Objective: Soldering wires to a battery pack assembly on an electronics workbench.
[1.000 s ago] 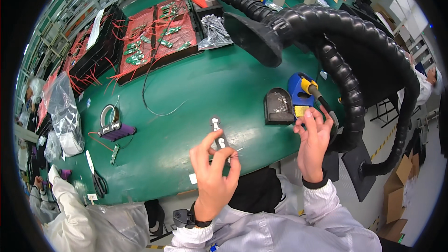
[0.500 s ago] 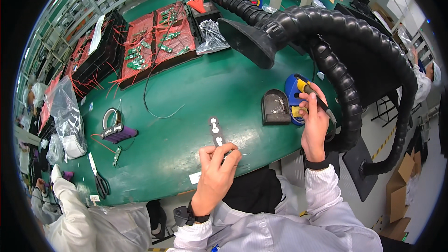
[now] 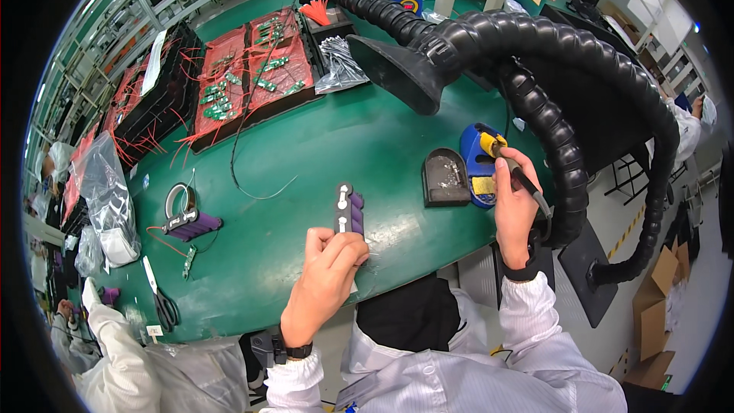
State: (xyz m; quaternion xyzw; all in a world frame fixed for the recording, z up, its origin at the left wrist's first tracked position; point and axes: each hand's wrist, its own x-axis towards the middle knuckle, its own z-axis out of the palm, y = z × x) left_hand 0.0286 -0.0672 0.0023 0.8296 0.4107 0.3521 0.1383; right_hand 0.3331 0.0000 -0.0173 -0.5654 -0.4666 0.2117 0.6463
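Note:
My left hand (image 3: 327,268) is closed around the lower end of a purple battery pack (image 3: 349,210), above the near part of the green table (image 3: 260,260). The pack's dark end face with silvery metal tabs and one purple side show. In my right hand (image 3: 515,214) is a soldering iron (image 3: 527,182), gripped by its dark handle. Its front end is at the yellow holder of a blue soldering stand (image 3: 469,151), and whether it sits inside I cannot tell. Left of the stand is a black open-topped box (image 3: 436,193) with bits of solder or scrap in it.
A thick black fume hose (image 3: 562,153) arches over the right side, its hood (image 3: 397,76) above the table. At left lie another purple battery pack (image 3: 200,228), a tape roll (image 3: 170,203) and scissors (image 3: 162,302). Red-lined trays (image 3: 287,107) hold small green boards. A co-worker's sleeve (image 3: 115,344) is at lower left.
My left hand has shifted left and turned the pack, so its purple side now shows. The soldering iron's front end has moved closer to the stand's holder.

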